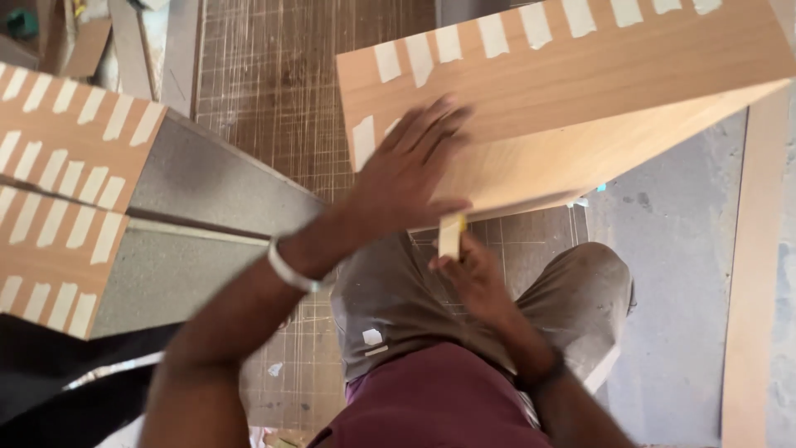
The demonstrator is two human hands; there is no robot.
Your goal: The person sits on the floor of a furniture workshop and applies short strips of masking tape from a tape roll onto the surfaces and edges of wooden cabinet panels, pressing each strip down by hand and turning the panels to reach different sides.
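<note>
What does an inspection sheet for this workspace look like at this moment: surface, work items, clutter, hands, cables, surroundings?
Surface: scored brown floor with grey mat.
Work items: wooden panel edged with masking tape strips; loose tape strip at its lower edge.
Clutter: tape scraps stuck on trousers.
Hands: left hand pressed flat on the panel; right hand pinching the loose tape strip.
Cables: nothing seen.
Surroundings: taped panels at left, long board at right.
</note>
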